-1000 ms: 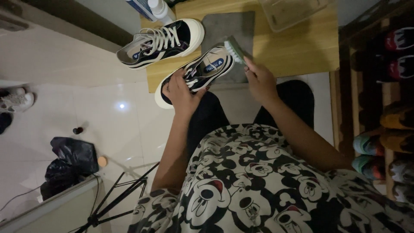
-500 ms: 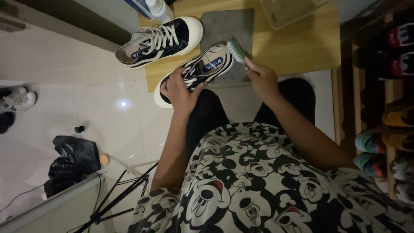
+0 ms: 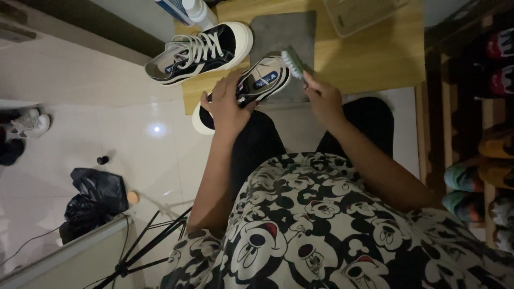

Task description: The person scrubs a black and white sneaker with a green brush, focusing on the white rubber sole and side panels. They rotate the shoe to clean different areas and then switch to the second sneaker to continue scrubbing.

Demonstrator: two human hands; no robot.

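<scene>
My left hand (image 3: 227,104) grips a dark sneaker with a cream sole (image 3: 257,85), holding it tilted above my lap and the edge of a low wooden board (image 3: 369,59). My right hand (image 3: 324,99) holds a green-handled brush (image 3: 294,61) whose bristles touch the sneaker's heel end. A second matching sneaker with white laces (image 3: 201,53) lies on the board to the left. Under the held shoe lies a grey mat (image 3: 286,32).
A clear plastic container (image 3: 364,13) and a white bottle (image 3: 201,10) stand at the board's far side. A shoe rack with several shoes (image 3: 482,134) is on the right. A black bag (image 3: 93,198), tripod legs (image 3: 144,246) and a white sneaker (image 3: 27,126) are on the tiled floor at left.
The brush has shifted slightly along the shoe's heel end; my left hand keeps its hold on the sneaker with little movement.
</scene>
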